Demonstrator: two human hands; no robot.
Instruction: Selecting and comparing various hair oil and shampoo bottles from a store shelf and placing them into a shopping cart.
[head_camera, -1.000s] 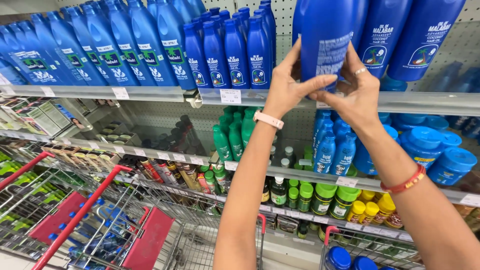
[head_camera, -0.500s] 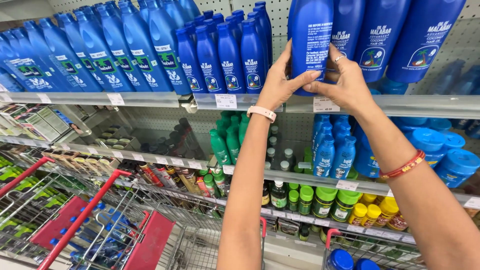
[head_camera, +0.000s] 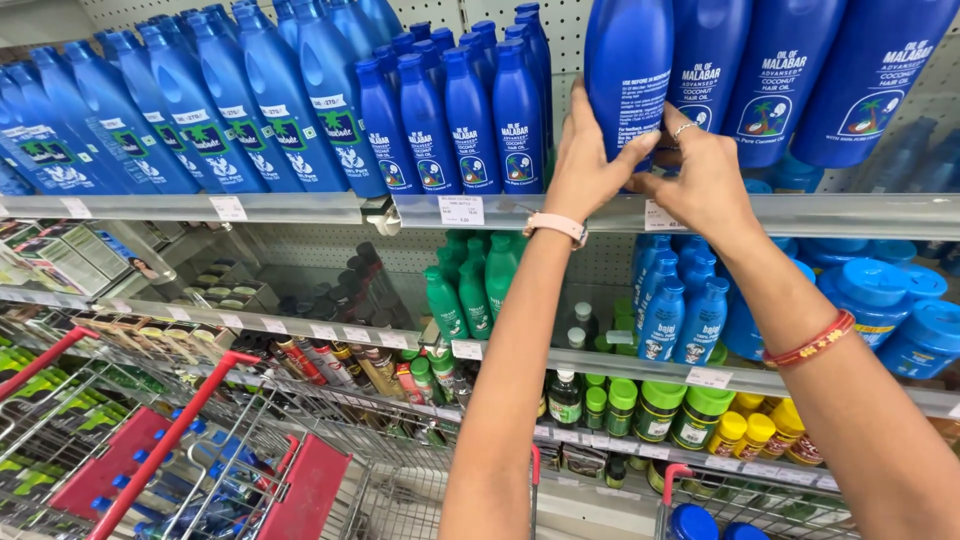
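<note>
Holding: both hands grasp one large blue bottle (head_camera: 628, 70) at its lower part, on the top shelf (head_camera: 800, 212).
Left hand (head_camera: 588, 160): it presses the bottle's left side, with the fingers spread upward on it.
Right hand (head_camera: 700, 180): it wraps the bottle's right lower edge, just beside the left hand.
Bottle: it stands upright, between and above the two hands.
Neighbours: more blue bottles (head_camera: 780, 70) are right of the hands; smaller blue bottles (head_camera: 470, 110) are left of them.
Below the wrists: green bottles (head_camera: 480, 285).
</note>
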